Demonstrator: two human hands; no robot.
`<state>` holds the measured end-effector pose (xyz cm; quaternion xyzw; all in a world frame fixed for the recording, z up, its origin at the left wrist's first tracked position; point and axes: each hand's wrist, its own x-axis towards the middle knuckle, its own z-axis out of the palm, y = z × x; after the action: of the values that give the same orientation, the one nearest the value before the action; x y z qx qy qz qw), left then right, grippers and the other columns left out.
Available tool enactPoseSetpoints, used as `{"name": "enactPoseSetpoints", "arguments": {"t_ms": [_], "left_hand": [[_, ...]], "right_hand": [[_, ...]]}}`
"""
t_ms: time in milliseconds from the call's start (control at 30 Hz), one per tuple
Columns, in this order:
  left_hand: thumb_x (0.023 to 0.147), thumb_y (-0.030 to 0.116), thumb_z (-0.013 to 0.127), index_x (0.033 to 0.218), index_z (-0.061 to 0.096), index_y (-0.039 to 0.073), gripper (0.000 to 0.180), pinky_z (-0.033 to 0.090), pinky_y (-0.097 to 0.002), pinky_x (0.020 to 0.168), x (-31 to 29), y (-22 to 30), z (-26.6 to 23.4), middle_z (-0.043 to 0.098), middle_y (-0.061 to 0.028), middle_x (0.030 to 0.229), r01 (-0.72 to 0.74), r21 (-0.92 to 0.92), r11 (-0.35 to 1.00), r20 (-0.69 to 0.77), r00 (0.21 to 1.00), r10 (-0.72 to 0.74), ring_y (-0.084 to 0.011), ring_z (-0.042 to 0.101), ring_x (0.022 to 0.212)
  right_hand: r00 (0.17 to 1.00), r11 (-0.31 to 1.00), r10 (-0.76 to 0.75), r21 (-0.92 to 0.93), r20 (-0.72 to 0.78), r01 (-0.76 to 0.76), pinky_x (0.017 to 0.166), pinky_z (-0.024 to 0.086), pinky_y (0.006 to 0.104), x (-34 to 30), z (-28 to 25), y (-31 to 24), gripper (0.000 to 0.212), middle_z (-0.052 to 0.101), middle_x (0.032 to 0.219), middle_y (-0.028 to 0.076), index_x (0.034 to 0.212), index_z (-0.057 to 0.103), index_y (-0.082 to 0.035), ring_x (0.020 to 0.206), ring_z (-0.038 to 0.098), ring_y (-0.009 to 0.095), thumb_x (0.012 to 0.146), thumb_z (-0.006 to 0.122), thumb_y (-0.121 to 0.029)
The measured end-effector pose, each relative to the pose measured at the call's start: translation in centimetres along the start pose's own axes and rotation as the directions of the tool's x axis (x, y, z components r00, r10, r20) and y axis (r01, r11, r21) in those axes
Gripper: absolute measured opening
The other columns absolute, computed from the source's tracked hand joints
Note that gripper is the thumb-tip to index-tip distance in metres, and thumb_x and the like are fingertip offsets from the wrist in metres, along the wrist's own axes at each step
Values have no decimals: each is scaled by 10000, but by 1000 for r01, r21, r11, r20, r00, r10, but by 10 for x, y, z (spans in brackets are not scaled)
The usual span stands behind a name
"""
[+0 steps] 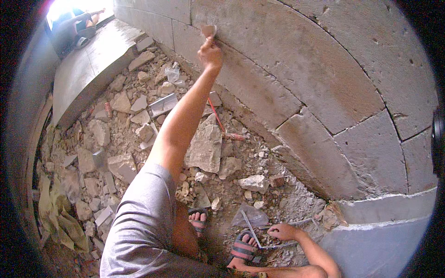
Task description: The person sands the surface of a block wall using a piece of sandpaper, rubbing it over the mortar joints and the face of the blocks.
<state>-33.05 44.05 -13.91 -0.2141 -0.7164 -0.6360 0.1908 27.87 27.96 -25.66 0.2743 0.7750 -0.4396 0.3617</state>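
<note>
My left arm stretches up to the stone-block wall [259, 83]. My left hand [211, 55] pinches a small, flat, tan piece [208, 31] against or close to the wall face; whether it is sandpaper or a scraper blade I cannot make out. At the lower right, my right hand [283, 231] is low over the ground with its fingers curled. Around and partly beneath it is a thin, light-coloured metal frame [250, 224]; whether the fingers grip it is unclear. A crumpled clear plastic bag [254, 215] lies beside the frame.
Rubble [204, 148] covers the ground between my sandalled feet [244, 248] and the wall. A red-handled tool [234, 136] lies among the stones. At left are a grey slab [92, 65] and a cloth sack [60, 217]. Another person [76, 25] sits at the far upper left.
</note>
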Motion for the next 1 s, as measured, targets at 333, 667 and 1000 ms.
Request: {"name": "enactPoseSetpoints", "arguments": {"t_ms": [333, 667, 1000], "left_hand": [[872, 64, 444, 1136, 607, 36, 312, 446, -377, 933, 5, 15, 4, 564, -210, 1167, -38, -109, 993, -44, 999, 33, -330, 553, 1104], [770, -27, 434, 1207, 549, 19, 454, 437, -393, 952, -31, 18, 3, 527, -248, 1204, -355, -65, 933, 44, 933, 358, -358, 557, 1092], [811, 33, 430, 1130, 604, 42, 364, 482, -429, 840, 2, 21, 10, 601, -239, 1069, -65, 27, 998, -27, 998, 65, -380, 611, 958]], "right_hand": [[996, 994, -47, -106, -78, 39, 810, 484, 390, 33, -17, -18, 343, 655, 997, 171, 1062, 630, -54, 922, 633, 304, 872, 522, -318], [992, 990, -122, -82, -37, 119, 804, 486, 462, 35, 9, 5, 351, 641, 959, 217, 1054, 605, -45, 898, 620, 378, 859, 519, -324], [993, 992, -56, -118, -107, 44, 804, 489, 394, 32, -12, -17, 318, 659, 968, 170, 1035, 643, -64, 885, 639, 320, 867, 525, -307]]}}
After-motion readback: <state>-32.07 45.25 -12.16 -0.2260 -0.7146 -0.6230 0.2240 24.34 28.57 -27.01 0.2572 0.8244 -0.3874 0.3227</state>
